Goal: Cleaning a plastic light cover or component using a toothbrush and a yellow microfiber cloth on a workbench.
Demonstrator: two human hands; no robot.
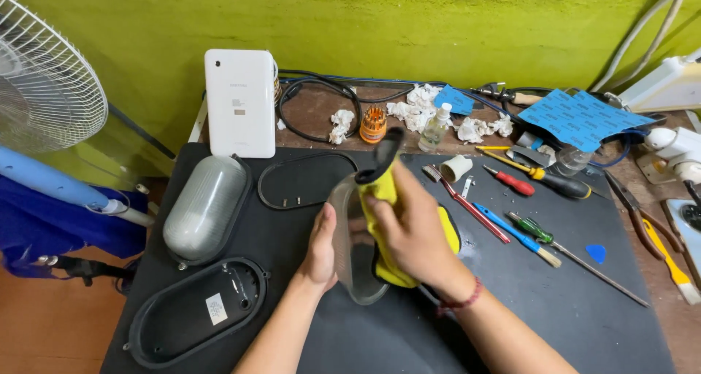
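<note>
Right fingers: clenched around a yellow cleaning cloth (385, 199), pressing it against the clear glass lamp cover (353, 243); the right hand (412, 232) lies over the cover's inner side, back of the hand to the camera.
Left fingers: wrapped behind the cover's left edge, gripping it; only the thumb and the heel of the left hand (320, 253) show, the fingertips hidden behind the glass.
Glass lamp cover: held upright on edge above the middle of the black mat (569, 301), between both hands; its far rim is hard to make out against the mat.
Cloth: its dark-edged tip sticks up past the cover's top; the lower part is covered by the right palm.
Forearms: both rise from the bottom edge, cut off below the elbow; a red bracelet (461, 301) circles the right wrist.
Left of the hands: a black oval lamp base (193, 312) near the mat's front, a ribbed oval lamp housing (206, 207) behind it, and a black rubber gasket ring (307, 180) beside that.
Right of the hands: screwdrivers and a brush lie near, among them a red-handled screwdriver (511, 181).
Behind: a white tablet (240, 102) leans on the green wall.
</note>
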